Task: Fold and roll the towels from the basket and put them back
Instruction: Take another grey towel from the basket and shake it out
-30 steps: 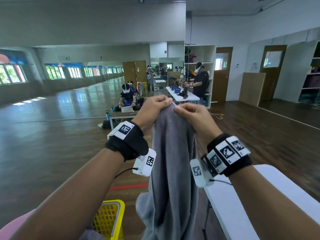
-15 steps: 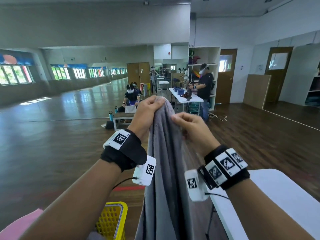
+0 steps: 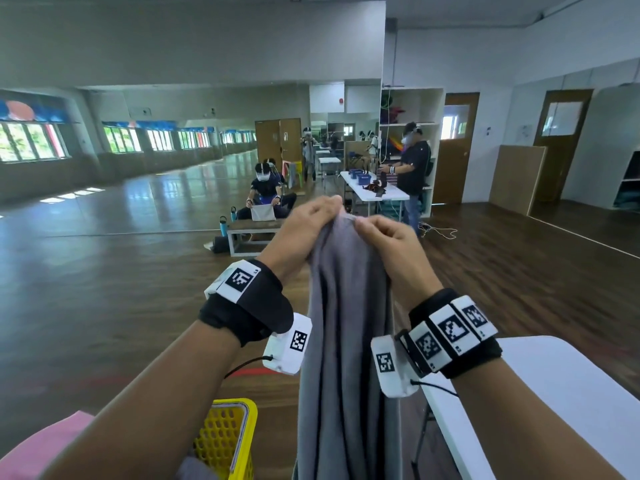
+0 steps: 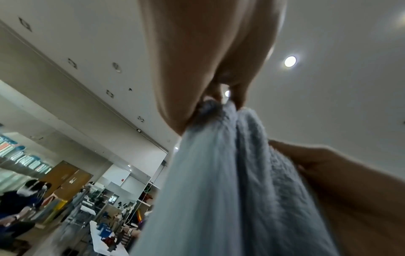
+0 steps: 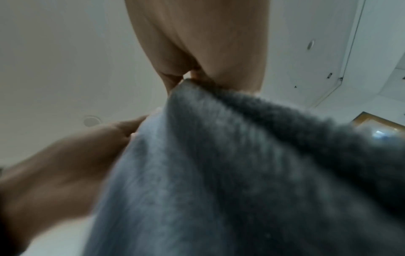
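A grey towel (image 3: pixel 346 341) hangs straight down in long folds in front of me, held up high by its top edge. My left hand (image 3: pixel 308 223) pinches that edge on the left and my right hand (image 3: pixel 384 233) pinches it right beside, the two almost touching. Seen from the left wrist, the towel (image 4: pixel 219 181) is bunched between thumb and fingers; the right wrist view shows the same pinch on the towel (image 5: pixel 219 164). The yellow mesh basket (image 3: pixel 225 438) stands low on my left, with a bit of grey cloth at its foot. The towel's lower end is out of frame.
A white table (image 3: pixel 561 403) stands at my lower right, its corner close to the hanging towel. Pink cloth (image 3: pixel 41 445) shows at the bottom left. Wooden floor stretches ahead. Other people work at a bench and a far table (image 3: pixel 374 192).
Both hands stayed on the towel's top edge; the right hand slipped lower, then came back up beside the left. The towel now hangs straighter, its bunched lower fold gone from view.
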Motion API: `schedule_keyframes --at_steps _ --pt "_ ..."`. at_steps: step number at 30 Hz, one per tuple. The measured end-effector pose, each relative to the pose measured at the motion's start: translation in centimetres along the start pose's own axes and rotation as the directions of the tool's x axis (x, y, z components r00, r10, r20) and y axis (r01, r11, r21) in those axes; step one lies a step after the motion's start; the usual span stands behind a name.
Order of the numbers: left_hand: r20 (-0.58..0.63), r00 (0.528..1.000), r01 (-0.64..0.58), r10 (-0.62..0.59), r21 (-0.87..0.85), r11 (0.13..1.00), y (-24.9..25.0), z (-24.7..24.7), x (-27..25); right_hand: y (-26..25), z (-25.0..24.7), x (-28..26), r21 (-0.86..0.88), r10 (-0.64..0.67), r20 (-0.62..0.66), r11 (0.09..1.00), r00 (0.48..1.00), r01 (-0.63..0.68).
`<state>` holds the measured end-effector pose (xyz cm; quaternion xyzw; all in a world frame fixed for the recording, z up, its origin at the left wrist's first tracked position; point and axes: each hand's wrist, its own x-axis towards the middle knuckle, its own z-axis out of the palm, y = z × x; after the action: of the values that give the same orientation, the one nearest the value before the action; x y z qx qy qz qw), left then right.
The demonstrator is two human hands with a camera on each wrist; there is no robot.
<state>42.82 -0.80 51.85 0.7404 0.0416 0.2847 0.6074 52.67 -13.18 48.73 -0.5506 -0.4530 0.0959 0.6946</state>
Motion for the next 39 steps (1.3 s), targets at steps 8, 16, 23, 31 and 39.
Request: schedule_keyframes --at_steps 8,16,23,31,39 --pt "-0.111 0.993 -0.035 0.044 0.081 0.996 0.3 -0.6 -0.4 1.4 0.0 -1.4 0.031 0.081 0.060 0.996 0.995 -0.083" --pt "0.020 0.999 -0.028 0.027 0.082 0.996 -1.4 -0.1 -0.8 0.5 0.0 0.5 -0.032 -0.037 0.008 0.999 0.999 0.038" --pt "0.076 0.995 0.061 -0.066 0.062 0.996 -1.5 0.6 -1.1 1.3 0.0 0.0 0.031 -0.052 0.021 0.998 0.998 0.051" --pt "-0.116 0.989 -0.085 0.091 0.054 0.995 -1.4 -0.5 -0.4 2.7 -0.2 -1.4 0.087 0.060 0.117 0.994 0.991 -0.071" --pt "0.021 1.000 -0.007 0.006 0.026 1.000 -3.2 0.1 -0.6 2.7 -0.5 0.2 0.024 0.042 0.072 0.999 0.997 -0.044"
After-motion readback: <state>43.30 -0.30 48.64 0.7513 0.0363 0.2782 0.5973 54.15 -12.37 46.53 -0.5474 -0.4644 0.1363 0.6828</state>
